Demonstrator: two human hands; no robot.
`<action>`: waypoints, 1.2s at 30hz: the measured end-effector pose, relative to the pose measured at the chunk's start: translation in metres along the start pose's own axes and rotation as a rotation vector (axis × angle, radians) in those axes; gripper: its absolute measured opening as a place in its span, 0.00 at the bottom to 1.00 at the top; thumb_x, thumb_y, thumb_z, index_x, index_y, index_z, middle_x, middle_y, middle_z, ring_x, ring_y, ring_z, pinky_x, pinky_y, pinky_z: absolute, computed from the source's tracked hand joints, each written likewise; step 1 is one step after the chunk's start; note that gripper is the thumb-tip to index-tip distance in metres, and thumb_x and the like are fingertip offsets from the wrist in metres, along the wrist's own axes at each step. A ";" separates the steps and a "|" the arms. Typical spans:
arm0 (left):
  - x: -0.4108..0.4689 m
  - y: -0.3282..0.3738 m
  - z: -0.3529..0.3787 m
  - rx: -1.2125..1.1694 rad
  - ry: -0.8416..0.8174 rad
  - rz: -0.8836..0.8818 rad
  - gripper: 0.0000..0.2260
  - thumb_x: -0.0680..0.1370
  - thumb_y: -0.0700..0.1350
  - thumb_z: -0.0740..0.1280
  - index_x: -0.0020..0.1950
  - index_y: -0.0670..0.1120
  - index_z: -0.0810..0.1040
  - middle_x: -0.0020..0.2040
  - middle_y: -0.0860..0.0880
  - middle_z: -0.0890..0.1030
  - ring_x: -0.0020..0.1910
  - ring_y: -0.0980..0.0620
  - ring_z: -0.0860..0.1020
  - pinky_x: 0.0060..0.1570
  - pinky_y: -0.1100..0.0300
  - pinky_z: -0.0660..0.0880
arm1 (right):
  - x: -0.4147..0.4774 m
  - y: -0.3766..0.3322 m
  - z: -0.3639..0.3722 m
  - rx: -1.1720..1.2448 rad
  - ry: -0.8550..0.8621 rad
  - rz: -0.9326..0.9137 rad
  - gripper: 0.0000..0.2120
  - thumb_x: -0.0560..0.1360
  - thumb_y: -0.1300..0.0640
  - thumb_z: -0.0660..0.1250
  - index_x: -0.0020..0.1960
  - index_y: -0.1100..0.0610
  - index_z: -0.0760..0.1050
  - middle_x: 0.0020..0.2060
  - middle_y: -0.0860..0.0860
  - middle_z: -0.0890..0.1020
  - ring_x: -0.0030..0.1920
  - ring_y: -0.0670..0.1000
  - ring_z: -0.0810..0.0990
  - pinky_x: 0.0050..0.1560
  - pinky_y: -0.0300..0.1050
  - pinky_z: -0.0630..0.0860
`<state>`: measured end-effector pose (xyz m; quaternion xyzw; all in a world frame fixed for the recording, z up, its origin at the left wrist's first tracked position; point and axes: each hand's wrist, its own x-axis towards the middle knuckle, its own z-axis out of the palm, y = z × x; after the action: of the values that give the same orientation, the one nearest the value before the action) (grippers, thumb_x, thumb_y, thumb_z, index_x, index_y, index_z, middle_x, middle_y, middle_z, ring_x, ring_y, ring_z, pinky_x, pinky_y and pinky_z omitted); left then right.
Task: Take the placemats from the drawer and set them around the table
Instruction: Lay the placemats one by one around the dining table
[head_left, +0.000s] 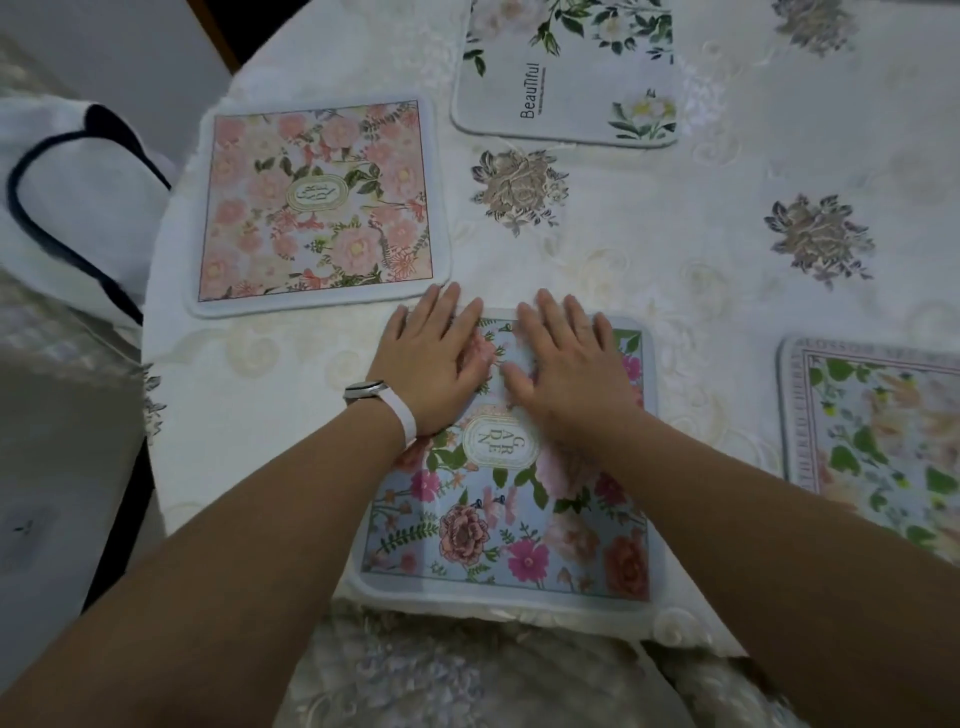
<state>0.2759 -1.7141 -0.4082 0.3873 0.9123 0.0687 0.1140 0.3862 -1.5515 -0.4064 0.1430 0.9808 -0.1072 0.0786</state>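
A blue floral placemat with a "GARDEN" label lies at the table's near edge, right in front of me. My left hand and my right hand both press flat on its far half, fingers straight and side by side. A pink floral placemat lies to the far left. A white placemat printed "Beautiful" lies at the far middle. At the right edge of view lies a green and peach floral placemat, partly cut off.
The table wears a white embroidered tablecloth with grey flower motifs. A chair with a white cover and dark trim stands at the left of the table. A lace-covered seat sits below the near edge.
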 end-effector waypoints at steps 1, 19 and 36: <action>-0.006 -0.004 0.000 0.008 -0.003 -0.004 0.28 0.81 0.63 0.45 0.80 0.54 0.50 0.81 0.51 0.47 0.78 0.52 0.43 0.75 0.48 0.43 | -0.002 0.005 -0.002 0.012 -0.001 0.044 0.34 0.79 0.36 0.45 0.80 0.49 0.44 0.80 0.50 0.45 0.79 0.54 0.42 0.77 0.58 0.41; -0.145 0.008 0.019 -0.033 -0.028 -0.178 0.34 0.79 0.64 0.43 0.79 0.48 0.38 0.80 0.48 0.39 0.78 0.50 0.38 0.76 0.49 0.42 | -0.150 0.017 0.019 0.058 -0.085 0.109 0.36 0.78 0.37 0.42 0.79 0.54 0.39 0.78 0.54 0.37 0.77 0.54 0.33 0.78 0.56 0.41; -0.166 0.076 0.047 0.036 -0.058 0.051 0.26 0.81 0.54 0.48 0.79 0.48 0.56 0.79 0.44 0.55 0.78 0.42 0.50 0.72 0.37 0.53 | -0.165 -0.044 0.041 -0.052 -0.051 0.010 0.29 0.81 0.44 0.47 0.79 0.54 0.53 0.79 0.56 0.51 0.79 0.59 0.46 0.74 0.59 0.46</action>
<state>0.4521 -1.7799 -0.4115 0.4145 0.8994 0.0439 0.1317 0.5341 -1.6455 -0.4069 0.1430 0.9802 -0.0848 0.1078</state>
